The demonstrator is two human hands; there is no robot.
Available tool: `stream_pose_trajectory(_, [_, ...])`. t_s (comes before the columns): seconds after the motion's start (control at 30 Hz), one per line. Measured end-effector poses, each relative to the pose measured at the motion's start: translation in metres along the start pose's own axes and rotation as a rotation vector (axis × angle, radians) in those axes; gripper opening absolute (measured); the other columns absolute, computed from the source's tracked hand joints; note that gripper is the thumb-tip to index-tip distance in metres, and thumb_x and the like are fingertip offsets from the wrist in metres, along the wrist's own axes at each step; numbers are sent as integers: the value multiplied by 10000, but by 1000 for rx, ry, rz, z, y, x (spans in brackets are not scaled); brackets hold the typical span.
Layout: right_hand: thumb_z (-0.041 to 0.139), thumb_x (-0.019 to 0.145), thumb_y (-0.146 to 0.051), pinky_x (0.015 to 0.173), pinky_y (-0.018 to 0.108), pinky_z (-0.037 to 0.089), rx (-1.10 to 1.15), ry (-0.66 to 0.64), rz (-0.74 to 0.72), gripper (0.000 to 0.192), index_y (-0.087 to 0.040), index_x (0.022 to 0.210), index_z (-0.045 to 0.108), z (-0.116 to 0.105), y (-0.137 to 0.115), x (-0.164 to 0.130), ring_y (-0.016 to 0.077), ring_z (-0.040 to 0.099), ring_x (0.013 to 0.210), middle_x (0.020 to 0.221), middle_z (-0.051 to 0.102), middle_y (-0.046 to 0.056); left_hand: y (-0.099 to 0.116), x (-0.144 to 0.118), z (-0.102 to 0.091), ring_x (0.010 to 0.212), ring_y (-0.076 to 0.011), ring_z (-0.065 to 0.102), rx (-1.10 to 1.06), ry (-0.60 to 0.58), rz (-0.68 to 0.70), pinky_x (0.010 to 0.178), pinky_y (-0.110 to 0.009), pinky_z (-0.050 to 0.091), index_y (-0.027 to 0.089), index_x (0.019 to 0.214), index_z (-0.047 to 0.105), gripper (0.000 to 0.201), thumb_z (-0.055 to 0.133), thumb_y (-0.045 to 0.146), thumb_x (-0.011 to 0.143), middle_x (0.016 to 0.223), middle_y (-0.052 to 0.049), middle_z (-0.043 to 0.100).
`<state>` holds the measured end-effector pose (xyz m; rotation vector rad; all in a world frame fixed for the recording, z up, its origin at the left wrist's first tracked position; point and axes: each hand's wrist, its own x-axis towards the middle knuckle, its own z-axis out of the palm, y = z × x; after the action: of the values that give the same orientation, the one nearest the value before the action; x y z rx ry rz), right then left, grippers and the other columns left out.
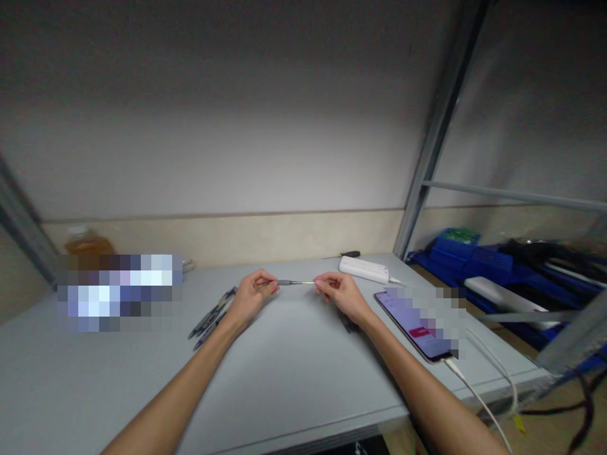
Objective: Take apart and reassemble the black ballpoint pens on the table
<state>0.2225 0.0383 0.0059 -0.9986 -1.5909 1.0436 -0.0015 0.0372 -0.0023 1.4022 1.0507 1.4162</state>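
Your left hand (253, 297) and right hand (345, 297) each pinch one end of a slender pen-like piece (285, 282) above the table (284, 373), whose top stretches between your forearms (196, 373) to its front edge. Dark pens (213, 319) lie left, a phone (412, 323) right.

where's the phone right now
In the head view, the phone lies on the right side of the grey table, right of the right hand, with a white block beyond it and a white cable at its near end.

Grey tbl (284, 379) w/ dk pens (208, 321), phone (411, 325), wht block (363, 269) & screwdriver (351, 254) at back.
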Motion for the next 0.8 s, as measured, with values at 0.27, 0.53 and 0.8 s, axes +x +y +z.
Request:
stream_pose_trajectory(0.27, [432, 783, -614, 357, 205, 157, -51, -94, 190, 530, -158, 548, 564, 2, 4, -1, 57, 237, 321, 365, 317, -68, -1, -1, 2, 612, -112, 574, 54, -51, 47, 610, -219, 428, 156, 709, 597, 238, 735, 317, 601, 641, -1, 622])
stream_pose_trajectory(0.53, [650, 674, -481, 370, 183, 340, 65, -9, 96, 364, -178, 873, 622, 2, -4, 0, 102, 467, 496, 588, 521, -26, -1, 2, 3, 607, -134, 602, -28, 42, 0, 628, -254, 460, 156, 692, 575, 319, 759, 376, 553, 596, -5, 623])
stream_pose_trajectory(0.8, [443, 798, -578, 367, 203, 270, -44, -19, 150, 517, -151, 533, 563, 1, 1, 2, 62, 356, 335, 400, 436, -36, 0, 0, 4, 606, -127, 605, -37, 22, -13, 631, -248, 457, 151, 702, 579, 312, 759, 364, 562, 587, -5, 631])
